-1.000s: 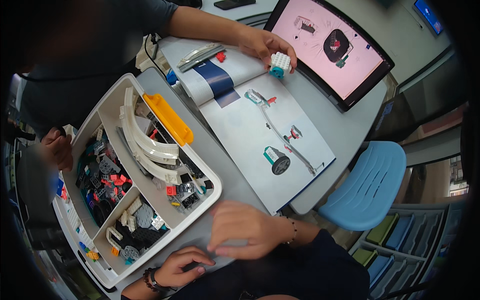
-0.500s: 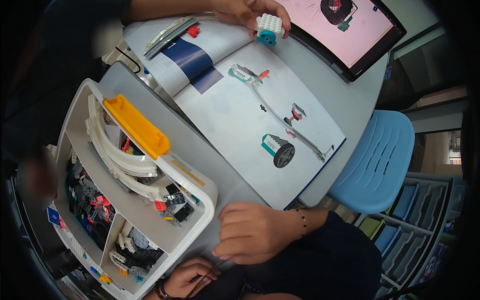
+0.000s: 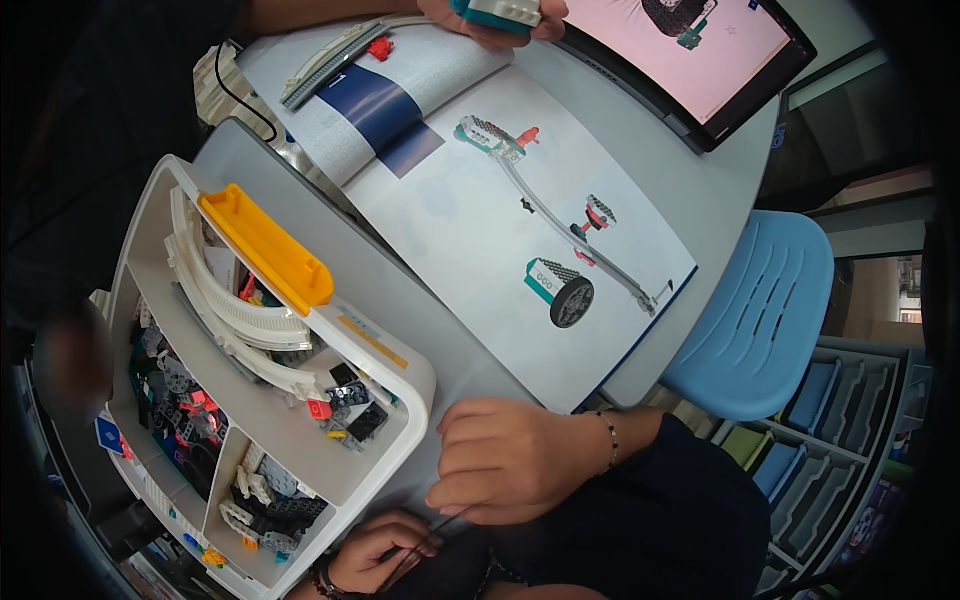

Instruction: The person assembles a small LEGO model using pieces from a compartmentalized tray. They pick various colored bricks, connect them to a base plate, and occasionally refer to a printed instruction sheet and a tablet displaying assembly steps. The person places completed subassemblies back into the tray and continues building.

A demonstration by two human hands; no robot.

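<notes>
My right hand (image 3: pixel 520 461), with a beaded bracelet at the wrist, rests at the near edge of the table with its fingers curled in. No object shows in it. Lower down, my left hand (image 3: pixel 378 553) lies beside the near corner of the white sorting box (image 3: pixel 398 385), fingers folded together and partly in shadow. Beyond my hands an instruction booklet (image 3: pixel 480 255) lies spread, its page picturing brick models along a curved rail. At the top edge another person's hand (image 3: pixel 488 34) holds a white and teal brick block (image 3: pixel 505 14), cut off by the frame.
The box holds curved white tracks (image 3: pixel 215 300), several loose bricks and a yellow tray (image 3: pixel 265 245). A grey track piece (image 3: pixel 340 68) and a red brick (image 3: pixel 380 48) lie on the booklet. A laptop (image 3: pixel 690 60) stands far right, near a blue chair (image 3: pixel 750 315).
The other person's hand has moved up, partly out of frame, and the brick block is turned to a different side. My hands stay in place; the view has shifted slightly.
</notes>
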